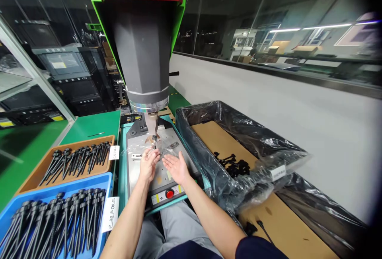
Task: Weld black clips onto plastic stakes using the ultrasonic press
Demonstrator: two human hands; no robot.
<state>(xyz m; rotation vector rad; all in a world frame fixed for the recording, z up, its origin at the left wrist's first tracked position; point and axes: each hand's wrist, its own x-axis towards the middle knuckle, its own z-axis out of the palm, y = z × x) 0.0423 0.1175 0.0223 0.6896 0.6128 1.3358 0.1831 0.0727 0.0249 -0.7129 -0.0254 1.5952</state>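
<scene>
My left hand point(149, 164) is at the metal plate of the machine, just below the press's metal tip point(152, 123). Its fingers are curled together in a pinch, and what they hold, if anything, is too small to make out. A small dark part point(154, 139) sits under the tip, just beyond those fingertips. Beside it, my right hand point(176, 167) is held open, palm up with the fingers stretched out, over the plate point(135, 173). A thin clear shield point(140, 147) surrounds the spot under the tip.
On the left stand an orange tray point(32, 177) and a blue tray point(109, 181), both filled with black long-stemmed parts. To the right, a black-lined box point(205, 159) holds more black parts on cardboard. A red button point(169, 193) is on the machine's front.
</scene>
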